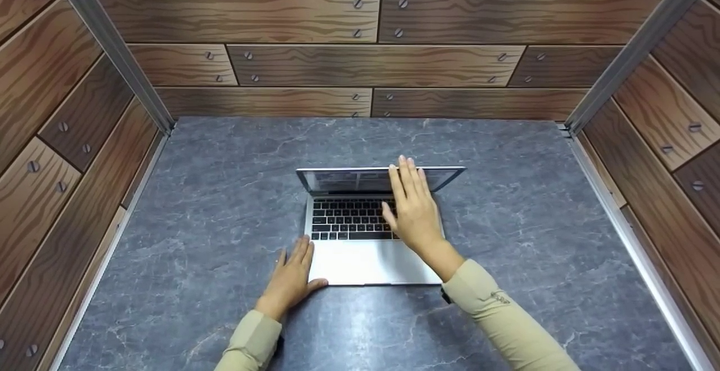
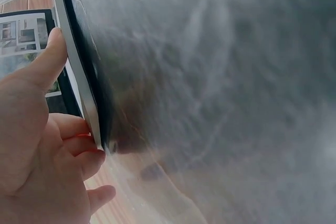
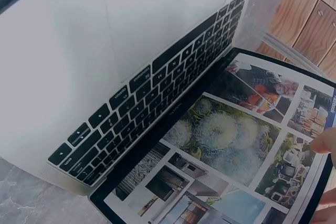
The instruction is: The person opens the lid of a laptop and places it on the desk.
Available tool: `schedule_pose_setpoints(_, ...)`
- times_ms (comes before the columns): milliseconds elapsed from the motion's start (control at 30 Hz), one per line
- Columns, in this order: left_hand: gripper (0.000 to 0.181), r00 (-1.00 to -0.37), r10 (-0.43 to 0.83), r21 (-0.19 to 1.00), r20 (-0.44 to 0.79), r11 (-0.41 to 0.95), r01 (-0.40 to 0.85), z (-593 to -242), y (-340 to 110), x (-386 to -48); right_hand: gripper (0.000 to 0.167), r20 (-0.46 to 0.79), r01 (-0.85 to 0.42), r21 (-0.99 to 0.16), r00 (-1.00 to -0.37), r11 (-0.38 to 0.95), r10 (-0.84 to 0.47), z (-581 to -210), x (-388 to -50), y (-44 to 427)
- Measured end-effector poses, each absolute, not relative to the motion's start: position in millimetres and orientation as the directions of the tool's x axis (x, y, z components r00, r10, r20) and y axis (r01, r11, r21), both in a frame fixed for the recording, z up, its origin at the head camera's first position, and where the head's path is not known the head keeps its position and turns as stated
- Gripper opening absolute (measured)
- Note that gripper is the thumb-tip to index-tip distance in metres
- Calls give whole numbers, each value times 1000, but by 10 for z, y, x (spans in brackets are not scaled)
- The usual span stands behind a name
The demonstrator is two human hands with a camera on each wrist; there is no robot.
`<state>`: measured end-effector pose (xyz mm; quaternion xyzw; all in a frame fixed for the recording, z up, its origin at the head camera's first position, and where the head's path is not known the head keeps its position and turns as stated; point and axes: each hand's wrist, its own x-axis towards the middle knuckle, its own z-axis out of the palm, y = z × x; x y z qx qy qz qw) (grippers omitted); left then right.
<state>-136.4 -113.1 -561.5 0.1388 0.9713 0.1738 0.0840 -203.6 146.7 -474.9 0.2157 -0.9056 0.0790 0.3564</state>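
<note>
An open silver laptop (image 1: 371, 261) lies on the table, its black keyboard (image 1: 349, 219) facing me. The lit screen (image 3: 226, 135) shows a grid of photos in the right wrist view. My left hand (image 1: 291, 278) rests at the laptop's front left corner, fingers along the left side and thumb at the front edge. In the left wrist view the thumb and fingers touch the thin laptop edge. My right hand (image 1: 415, 211) reaches over the keyboard, and its straight fingers lie against the screen's top edge, right of the middle. It covers part of the keys and screen.
The laptop stands on a grey marbled tabletop (image 1: 225, 191). Wood-patterned panels (image 1: 298, 17) form walls behind and on both sides. Metal rails (image 1: 630, 50) run up the corners and along the table's sides.
</note>
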Motion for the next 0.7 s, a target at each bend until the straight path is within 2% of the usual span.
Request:
schedule_pose_setpoints(300,89,-946,297,364,-128,902,234,-5612,-1119,-1373,66,651,-446,-40,-691,894,-315,-4669,-2101,1472)
schedule_pose_setpoints(700,89,-948,301,383,-106,892,241,-5621,-1130,-1370,67,604,-437,-60,-732,897,-316,-4584,-2231,1462)
